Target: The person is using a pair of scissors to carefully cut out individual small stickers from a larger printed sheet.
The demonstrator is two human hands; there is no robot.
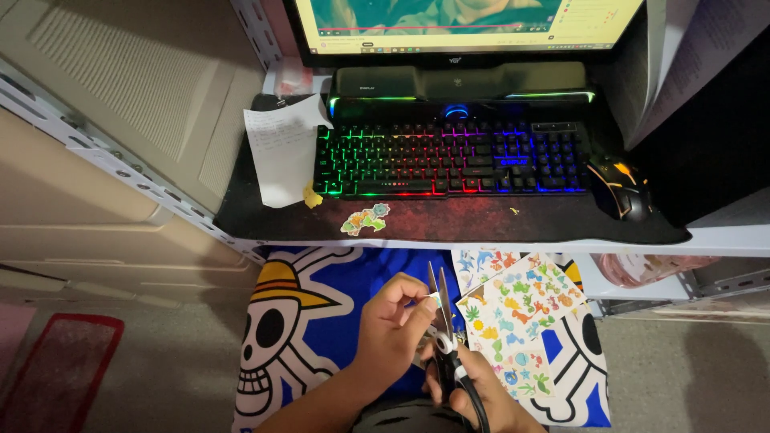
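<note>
A white note lies on the counter left of the glowing keyboard, with a small cut sticker in front and a mouse at the far right. Below, the left hand pinches a small paper scrap against the scissors. The right hand is clamped on the scissors' handles, blades slightly apart, just left of the sticker sheet.

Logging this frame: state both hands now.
Left hand: closed, pinching a small white paper piece.
Right hand: closed on scissors, blades open.
</note>
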